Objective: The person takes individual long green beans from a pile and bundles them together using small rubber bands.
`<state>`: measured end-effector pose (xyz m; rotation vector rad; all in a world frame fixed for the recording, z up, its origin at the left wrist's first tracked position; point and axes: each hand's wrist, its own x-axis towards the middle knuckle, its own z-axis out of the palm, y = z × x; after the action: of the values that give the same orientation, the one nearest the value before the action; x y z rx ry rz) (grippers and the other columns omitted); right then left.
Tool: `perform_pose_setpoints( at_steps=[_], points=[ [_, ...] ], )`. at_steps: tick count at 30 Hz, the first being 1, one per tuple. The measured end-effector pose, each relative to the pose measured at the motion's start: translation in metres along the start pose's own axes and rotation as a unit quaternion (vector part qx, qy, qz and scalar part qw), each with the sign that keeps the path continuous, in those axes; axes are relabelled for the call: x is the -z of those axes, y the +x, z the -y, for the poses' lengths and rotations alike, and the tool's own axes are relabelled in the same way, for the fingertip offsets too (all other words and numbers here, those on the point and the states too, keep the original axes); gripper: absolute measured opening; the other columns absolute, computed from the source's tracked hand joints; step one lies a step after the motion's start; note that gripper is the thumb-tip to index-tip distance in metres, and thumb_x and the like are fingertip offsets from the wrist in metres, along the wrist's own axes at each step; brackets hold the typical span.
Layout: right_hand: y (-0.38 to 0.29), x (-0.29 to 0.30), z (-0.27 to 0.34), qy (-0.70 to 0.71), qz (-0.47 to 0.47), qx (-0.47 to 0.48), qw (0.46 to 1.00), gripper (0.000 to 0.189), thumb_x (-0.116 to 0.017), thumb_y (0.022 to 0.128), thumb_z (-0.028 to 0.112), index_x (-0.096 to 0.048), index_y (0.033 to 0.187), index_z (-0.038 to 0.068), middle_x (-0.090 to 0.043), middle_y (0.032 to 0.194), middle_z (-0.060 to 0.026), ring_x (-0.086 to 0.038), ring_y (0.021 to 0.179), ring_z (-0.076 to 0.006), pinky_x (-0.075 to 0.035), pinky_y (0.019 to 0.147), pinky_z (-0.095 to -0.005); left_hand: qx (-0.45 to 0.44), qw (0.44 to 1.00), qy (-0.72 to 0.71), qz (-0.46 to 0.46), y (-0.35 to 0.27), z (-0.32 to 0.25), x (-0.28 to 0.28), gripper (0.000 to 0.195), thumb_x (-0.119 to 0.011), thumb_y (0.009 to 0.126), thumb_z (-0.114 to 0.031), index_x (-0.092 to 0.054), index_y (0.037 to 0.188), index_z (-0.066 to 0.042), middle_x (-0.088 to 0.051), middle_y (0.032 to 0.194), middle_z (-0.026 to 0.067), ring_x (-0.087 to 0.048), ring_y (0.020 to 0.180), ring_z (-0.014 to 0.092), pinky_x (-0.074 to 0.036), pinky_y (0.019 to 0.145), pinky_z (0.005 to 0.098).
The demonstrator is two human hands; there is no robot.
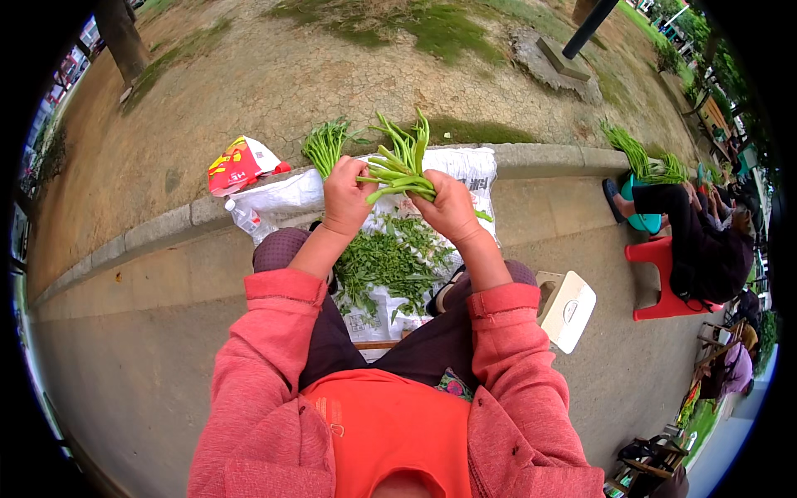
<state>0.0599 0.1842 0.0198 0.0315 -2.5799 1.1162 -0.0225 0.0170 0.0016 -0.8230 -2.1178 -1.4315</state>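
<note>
A bunch of green leafy-vegetable stems (pixel 405 159) stands out from my right hand (pixel 449 205), whose fingers are closed around its lower part. My left hand (pixel 348 198) pinches at the cut end of a stem on the bunch's left side; its fingertips are partly hidden. Just beyond my left hand, a second bundle of stems (pixel 327 144) lies on the kerb. Below both hands, a loose heap of torn green leaves (pixel 392 258) is spread over a white woven sack (pixel 479 163) between my feet. The sack bears printed writing and drapes up over the kerb.
A red and white paper bag (pixel 244 167) rests on the kerb (pixel 159 225), near a clear plastic bottle (pixel 246 218). By my right knee is a beige plastic step stool (pixel 568 311). Farther right, a person (pixel 710 243) sits on a red stool (pixel 647 277) beside a teal basin (pixel 641 208).
</note>
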Motion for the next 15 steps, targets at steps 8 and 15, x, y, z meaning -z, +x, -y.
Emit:
perform_pose_setpoints(
  at_steps=[8,15],
  points=[
    [-0.002,-0.004,-0.008,-0.004,-0.018,-0.027,0.999,0.014,-0.066,0.075,0.017,-0.058,0.078,0.007,-0.059,0.074,-0.0137,-0.058,0.068,-0.0327,-0.046,0.062,-0.0387,0.19,0.971,-0.103,-0.104,0.007,0.024,0.007,0.006,-0.053,0.08,-0.004,-0.054,0.075,-0.001,-0.053,0.063,0.0059,-0.053,0.052,0.015,-0.044,0.047,0.0276],
    [-0.004,0.027,-0.036,0.342,-0.029,-0.199,0.918,0.012,-0.067,0.078,0.005,-0.064,0.089,0.003,-0.06,0.07,0.0025,-0.052,0.057,-0.006,-0.043,0.053,-0.0216,0.267,0.944,-0.19,0.026,0.023,0.039,0.045,0.013,-0.054,0.085,-0.011,-0.061,0.084,0.001,-0.056,0.063,0.0014,-0.053,0.049,0.008,-0.045,0.046,0.0212]
  ],
)
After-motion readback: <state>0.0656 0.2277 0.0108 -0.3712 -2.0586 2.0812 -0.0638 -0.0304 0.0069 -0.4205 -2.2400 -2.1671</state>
